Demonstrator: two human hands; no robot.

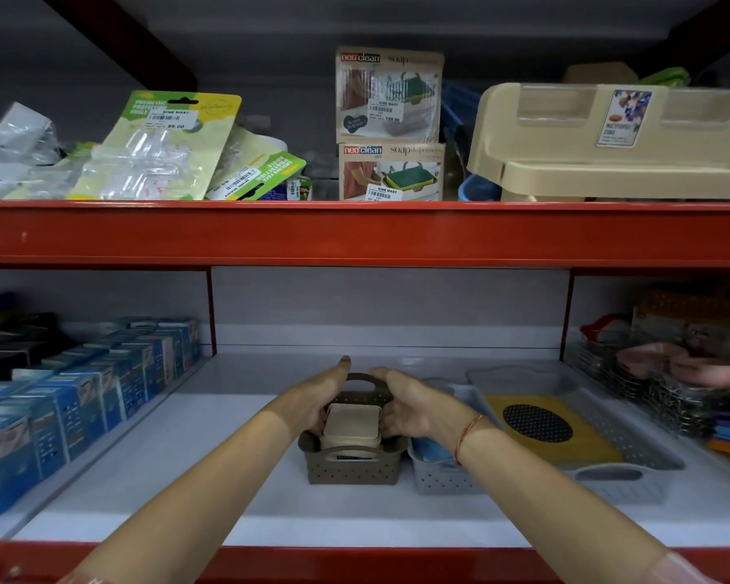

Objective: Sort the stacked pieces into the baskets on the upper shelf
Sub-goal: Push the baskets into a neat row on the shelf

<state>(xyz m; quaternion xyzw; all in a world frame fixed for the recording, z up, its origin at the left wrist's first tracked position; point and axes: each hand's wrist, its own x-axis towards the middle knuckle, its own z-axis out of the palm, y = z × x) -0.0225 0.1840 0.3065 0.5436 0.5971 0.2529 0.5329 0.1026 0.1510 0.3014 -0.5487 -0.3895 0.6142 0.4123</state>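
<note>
Both hands down on the lower white shelf (186,469), one each side of a small brown perforated basket (352,467); left hand (312,400) pressed against basket's left wall, fingers extended toward the rear handle; right hand (411,408) cupped against the right wall, fingers curled near the same handle; looks like a two-sided clamp on the basket, though full finger closure can't be confirmed; red thread band (466,436) on right wrist.

Inside the basket: stack of beige square pieces (352,423), flat, rounded corners, top piece at about rim level; barcode label partly visible at the front of the stack.

Just right of the brown basket, touching or nearly so: small grey perforated basket (441,474) with something blue in it, partly hidden by the right forearm; further right, large grey perforated tray (633,465) holding a yellow flat item with a dark dotted oval (538,423).

Left bay: rows of blue boxes (81,394); right bay blurred, contents unclear.

Upper shelf beyond red beam (355,233): two stacked neo clean soap dispenser boxes (390,124) centre; green-yellow blister packs (165,145) left; beige plastic rack (607,141) right.
</note>
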